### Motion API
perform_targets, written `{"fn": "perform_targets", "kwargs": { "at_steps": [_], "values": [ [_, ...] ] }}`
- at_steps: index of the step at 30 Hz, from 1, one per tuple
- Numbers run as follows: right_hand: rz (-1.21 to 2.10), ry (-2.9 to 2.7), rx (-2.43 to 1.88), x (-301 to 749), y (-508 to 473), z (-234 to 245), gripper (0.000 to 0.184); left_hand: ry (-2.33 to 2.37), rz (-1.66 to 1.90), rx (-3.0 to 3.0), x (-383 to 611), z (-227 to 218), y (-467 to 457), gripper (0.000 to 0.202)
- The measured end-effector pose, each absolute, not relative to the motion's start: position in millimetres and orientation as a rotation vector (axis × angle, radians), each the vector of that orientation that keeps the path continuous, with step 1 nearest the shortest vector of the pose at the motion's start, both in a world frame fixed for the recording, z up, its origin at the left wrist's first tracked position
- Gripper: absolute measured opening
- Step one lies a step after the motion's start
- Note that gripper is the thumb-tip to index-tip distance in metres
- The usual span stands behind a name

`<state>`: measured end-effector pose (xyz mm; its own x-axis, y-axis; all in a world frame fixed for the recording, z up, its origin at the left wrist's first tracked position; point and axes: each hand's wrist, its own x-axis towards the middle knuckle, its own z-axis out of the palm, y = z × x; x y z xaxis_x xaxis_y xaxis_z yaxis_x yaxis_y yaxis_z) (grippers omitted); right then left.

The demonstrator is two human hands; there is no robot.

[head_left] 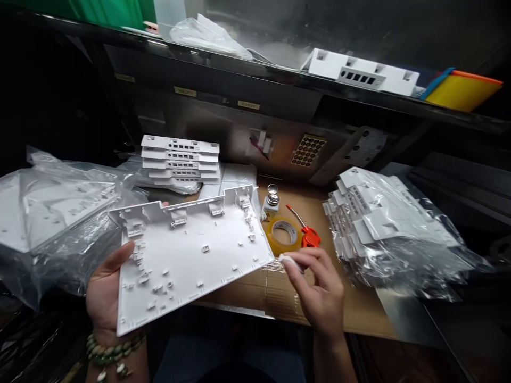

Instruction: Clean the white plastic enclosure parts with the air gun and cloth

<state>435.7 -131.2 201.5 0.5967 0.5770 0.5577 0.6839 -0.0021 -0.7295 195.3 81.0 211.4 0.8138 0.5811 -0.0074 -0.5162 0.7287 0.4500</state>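
Observation:
My left hand [104,290] grips the left edge of a flat white plastic panel [191,255], holding it tilted with its ribbed inner side up, above the cardboard-covered bench [359,308]. My right hand [319,287] is closed in a pinch on a small white wad [288,261] right at the panel's right corner. A roll of clear tape [284,234] lies just beyond that hand.
A stack of white plastic housings [180,159] stands at the back. Bagged white parts lie at the left [56,213] and right [383,229]. A small bottle [272,205] and an orange-handled tool [307,234] sit near the tape. A shelf above carries another white housing [359,72].

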Motion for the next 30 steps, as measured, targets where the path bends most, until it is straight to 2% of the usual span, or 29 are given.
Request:
{"fn": "perform_targets", "kwargs": {
  "at_steps": [9, 21, 25, 30],
  "values": [
    [-0.084, -1.226, -1.655, 426.9, -125.3, 194.5, 0.015, 0.182, 0.609, 0.476, 197.6, 202.3, 79.8, 0.056],
    [-0.052, -1.147, -1.71, 448.6, -126.4, 187.4, 0.008, 0.135, 0.577, 0.458, 196.7, 194.5, 82.3, 0.059],
    [-0.112, -1.005, -1.702, 460.7, -124.2, 201.1, 0.008, 0.139, 0.603, 0.461, 198.9, 192.9, 78.3, 0.059],
    [-0.196, -0.947, -1.593, 458.5, -103.6, 234.0, 0.008, 0.149, 0.658, 0.435, 201.1, 187.8, 65.3, 0.049]
  ]
}}
